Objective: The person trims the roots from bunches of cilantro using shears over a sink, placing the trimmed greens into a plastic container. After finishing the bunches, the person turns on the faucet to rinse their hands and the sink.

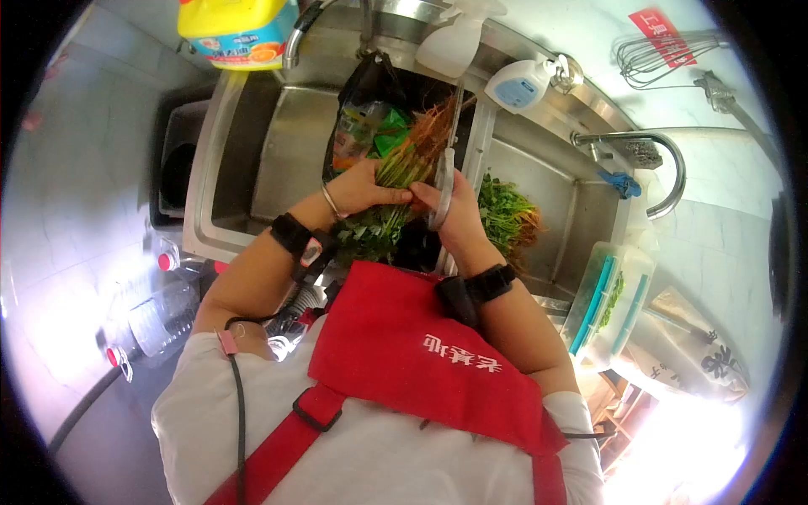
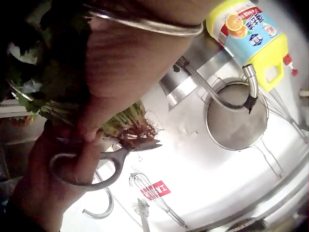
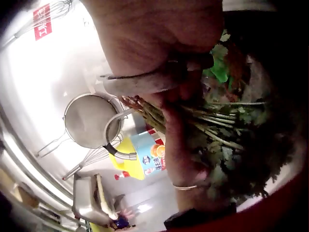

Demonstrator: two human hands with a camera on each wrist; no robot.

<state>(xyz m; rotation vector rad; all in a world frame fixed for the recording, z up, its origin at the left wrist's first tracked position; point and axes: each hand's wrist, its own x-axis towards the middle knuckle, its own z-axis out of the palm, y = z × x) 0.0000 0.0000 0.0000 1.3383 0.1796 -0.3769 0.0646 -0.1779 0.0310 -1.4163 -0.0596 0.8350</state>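
My left hand (image 1: 360, 187) grips a bunch of coriander (image 1: 406, 160) by its stems, roots pointing up and away, leaves hanging toward the apron. With my right hand (image 1: 461, 217) I hold scissors (image 1: 445, 181), fingers through the handle loops. In the left wrist view the scissors' blades (image 2: 144, 144) lie right at the reddish roots (image 2: 137, 130). Both hands meet near the stems, above a black plastic bag (image 1: 347, 94) that holds a green packet (image 1: 392, 130) and other waste. More coriander (image 1: 503, 210) lies in the right basin, beside my right hand.
A steel sink (image 1: 290, 139) spans the front, with a curved faucet (image 1: 669, 160) at right. Along its back edge stand a yellow detergent jug (image 1: 236, 34) and white bottles (image 1: 515, 87). A plastic container (image 1: 613, 303) holding greens sits at right; a whisk (image 1: 656, 61) hangs on the wall.
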